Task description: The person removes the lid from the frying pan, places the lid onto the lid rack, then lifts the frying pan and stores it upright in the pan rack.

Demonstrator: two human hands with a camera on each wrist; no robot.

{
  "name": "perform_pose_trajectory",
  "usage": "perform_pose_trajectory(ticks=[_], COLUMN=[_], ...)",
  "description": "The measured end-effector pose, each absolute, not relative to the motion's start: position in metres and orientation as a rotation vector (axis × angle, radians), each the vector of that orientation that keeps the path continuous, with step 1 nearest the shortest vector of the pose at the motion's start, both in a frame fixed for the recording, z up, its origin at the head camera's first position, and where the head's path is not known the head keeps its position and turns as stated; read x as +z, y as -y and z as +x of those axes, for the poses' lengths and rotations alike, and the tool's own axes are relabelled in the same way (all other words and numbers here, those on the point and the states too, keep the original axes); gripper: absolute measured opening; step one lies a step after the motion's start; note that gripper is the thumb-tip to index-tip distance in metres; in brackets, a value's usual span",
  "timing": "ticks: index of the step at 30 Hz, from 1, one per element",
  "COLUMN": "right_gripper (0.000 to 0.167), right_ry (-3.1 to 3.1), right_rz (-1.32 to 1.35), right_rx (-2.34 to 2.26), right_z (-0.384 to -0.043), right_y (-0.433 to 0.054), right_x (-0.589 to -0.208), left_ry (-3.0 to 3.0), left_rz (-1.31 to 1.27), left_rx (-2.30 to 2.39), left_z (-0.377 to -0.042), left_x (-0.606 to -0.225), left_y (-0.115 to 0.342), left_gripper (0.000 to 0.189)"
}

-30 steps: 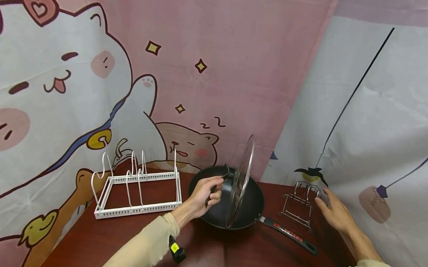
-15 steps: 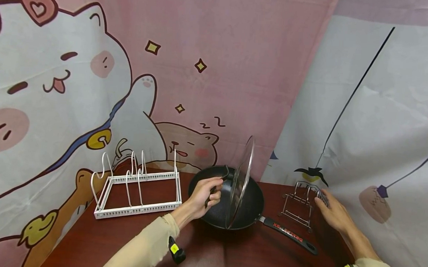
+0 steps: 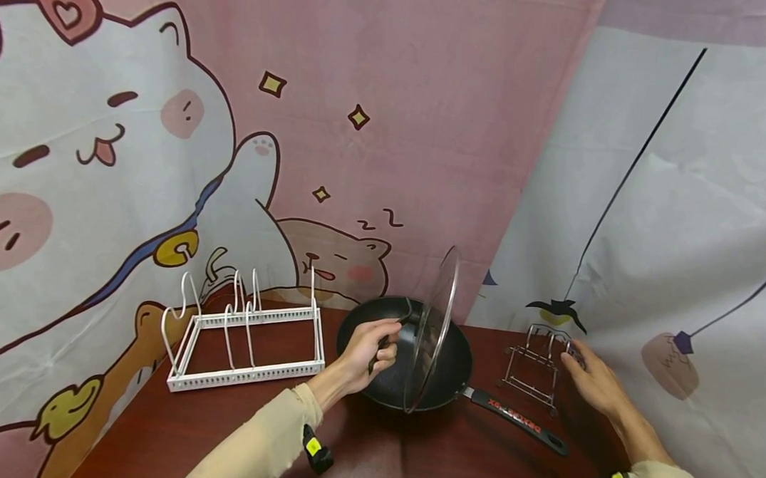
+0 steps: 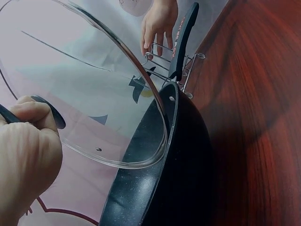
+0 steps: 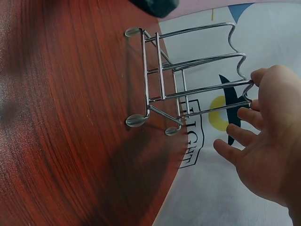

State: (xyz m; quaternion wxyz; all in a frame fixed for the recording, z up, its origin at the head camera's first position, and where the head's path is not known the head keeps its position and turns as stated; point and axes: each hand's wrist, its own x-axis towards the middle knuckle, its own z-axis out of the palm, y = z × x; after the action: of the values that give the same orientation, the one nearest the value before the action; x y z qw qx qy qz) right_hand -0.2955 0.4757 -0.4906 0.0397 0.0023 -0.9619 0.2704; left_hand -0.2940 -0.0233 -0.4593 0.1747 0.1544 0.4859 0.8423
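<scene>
My left hand (image 3: pixel 364 354) grips the black handle (image 4: pixel 49 110) of a clear glass pot lid (image 3: pixel 437 320), which stands almost on edge over the black wok (image 3: pixel 457 363). Whether the lid's lower rim touches the wok, I cannot tell. At the right, my right hand (image 3: pixel 600 385) is at the top of a small chrome wire rack (image 5: pixel 202 90). The right wrist view has thumb and index finger pinching the end of a wire loop, while the other fingers stay loosely spread. The rack stands on the table on round feet.
A white rack with upright dividers (image 3: pixel 249 374) stands left of the wok. The wok's long black handle (image 3: pixel 519 420) points right and toward me, in front of the wire rack. Printed cloth (image 3: pixel 426 127) hangs behind the reddish-brown table (image 3: pixel 374 452).
My right hand has moved slightly left and its fingers have come onto the wire rack's top. The lid has shifted a little to the right in my left hand.
</scene>
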Motion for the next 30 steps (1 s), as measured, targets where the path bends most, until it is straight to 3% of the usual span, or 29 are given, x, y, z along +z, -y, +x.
perform_pose_trajectory(ticks=[17,30], right_gripper=[0.073,0.061], right_ry=[2.897,2.849], right_rz=[-0.022,0.005], right_rx=[0.862,0.794], right_z=[-0.297,-0.294], right_y=[-0.468,-0.465], right_x=[-0.486,-0.484], left_ry=[-1.403,-1.4], left_rz=[0.456,0.489], left_rx=[2.339,2.314], left_z=[-0.296,-0.293], left_x=[-0.454,-0.452], left_y=[0.01,0.004], left_gripper=[0.008,0.032])
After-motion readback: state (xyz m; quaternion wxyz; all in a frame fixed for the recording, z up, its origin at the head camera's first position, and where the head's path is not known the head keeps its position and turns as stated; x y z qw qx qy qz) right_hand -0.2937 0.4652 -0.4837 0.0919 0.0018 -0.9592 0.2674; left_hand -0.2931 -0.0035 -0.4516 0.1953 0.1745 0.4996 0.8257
